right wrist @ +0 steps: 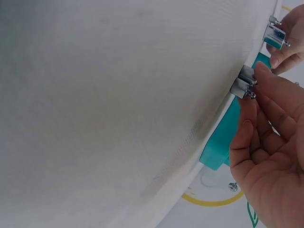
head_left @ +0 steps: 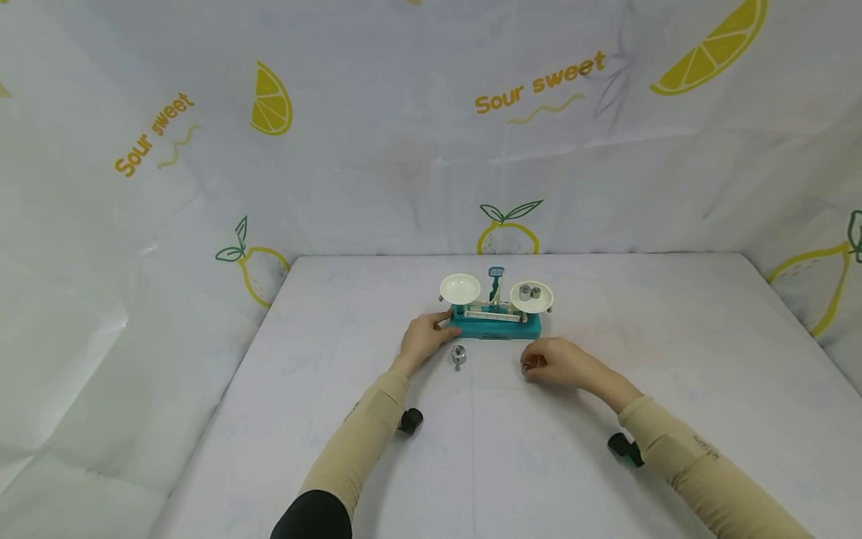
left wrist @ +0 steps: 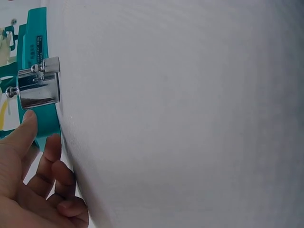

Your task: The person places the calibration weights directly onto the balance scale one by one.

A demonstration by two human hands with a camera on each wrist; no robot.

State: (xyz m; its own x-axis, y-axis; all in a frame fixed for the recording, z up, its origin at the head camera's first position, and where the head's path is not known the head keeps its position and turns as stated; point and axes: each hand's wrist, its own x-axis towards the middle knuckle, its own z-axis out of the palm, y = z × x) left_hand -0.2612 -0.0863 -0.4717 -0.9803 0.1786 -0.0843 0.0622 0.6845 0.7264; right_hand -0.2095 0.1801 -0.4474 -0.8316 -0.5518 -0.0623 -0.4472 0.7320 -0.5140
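We are seeing a teal balance scale (head_left: 496, 329) standing at the far middle of the table, its two white pans facing up. The left pan (head_left: 460, 289) is sitting higher than the right pan (head_left: 532, 308), which is carrying two metal weights (head_left: 525, 293) side by side. Near the left part of the base, a larger weight (head_left: 459, 356) is standing upright on the table, and a smaller weight (head_left: 458, 367) is standing just on its near side.

The left hand (head_left: 423, 340) is gripping the left end of the base, its thumb pressing the near face. In the right wrist view we are finding a pair of small weights (right wrist: 239, 87) on the scale's near right side; the right hand (head_left: 560, 363) is curling its thumb and fingertips round them in a pinch, though we are not managing to tell whether it is grasping one or both.

Farther out, beige sleeves (head_left: 367, 430) are covering the forearms, and a black device (head_left: 410, 421) is showing along the inner side of each. The white table (head_left: 269, 449) is spreading beneath everything, and a pale backdrop (head_left: 377, 150) is hanging behind, bearing lemon prints and orange "Sour sweet" lettering.
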